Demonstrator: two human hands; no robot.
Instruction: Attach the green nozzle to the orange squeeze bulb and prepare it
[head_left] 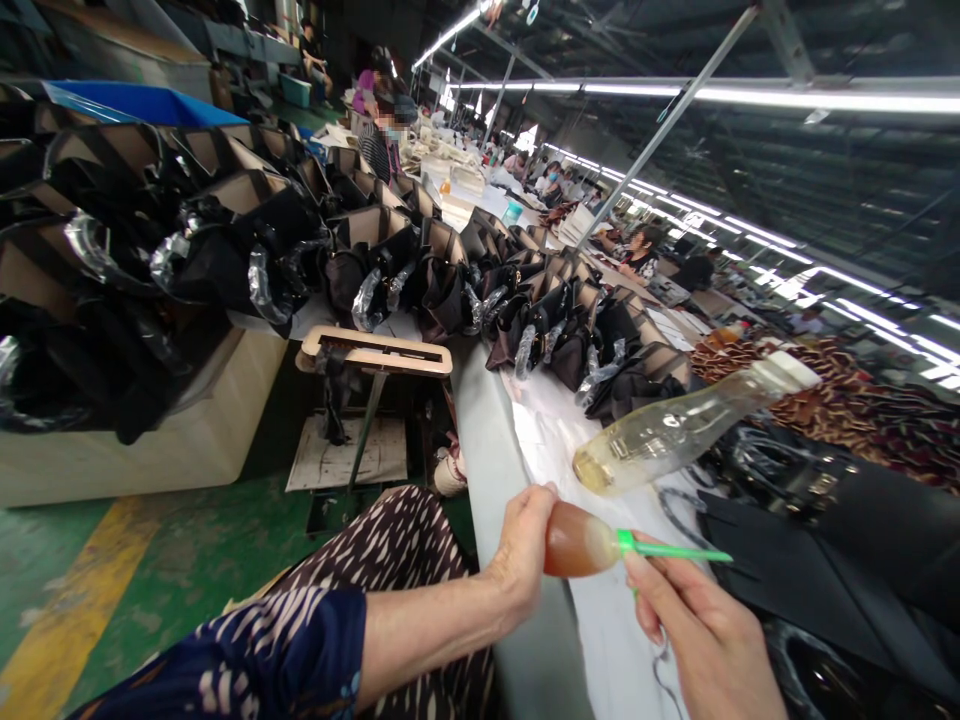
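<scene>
My left hand [521, 550] is wrapped around a small squeeze bottle [576, 540] of amber liquid, which lies nearly level above the table edge. A thin green nozzle [675, 550] juts from its right end. At the collar of that nozzle, the thumb and fingers of my right hand [709, 625] are closed. Just behind them a larger clear bottle [667, 435] with a white cap leans, a little yellowish liquid at its bottom. Part of the squeeze bottle is hidden by my left hand.
Black bags [375, 260] with plastic-wrapped handles line the table [487, 450] and fill a pale bin [217, 430] on the left. A wooden-topped stand [375, 350] is beside my knees. Black bag pieces [810, 570] lie at right. Other people sit further back.
</scene>
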